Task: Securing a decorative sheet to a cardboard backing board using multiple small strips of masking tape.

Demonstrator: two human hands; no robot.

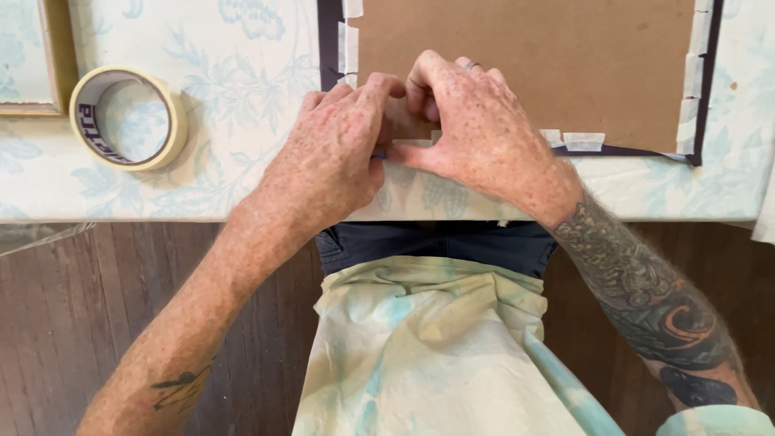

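A roll of tape (127, 118) lies at nine o'clock on the cloth-covered surface (242, 173). The left hand (327, 157) pinches a strip of tape (413, 142) with curled fingers at the near edge of the brown backing board (565, 64); the right hand (472, 129) presses it flat (fingers bent). Best to rub firmly outward, avoiding wrinkles.

A matt brown fibreboard backing panel (525, 64) lay on pale floral cloth (242, 97); at nine o'clock sat a cream paper masking-tape roll (129, 118).
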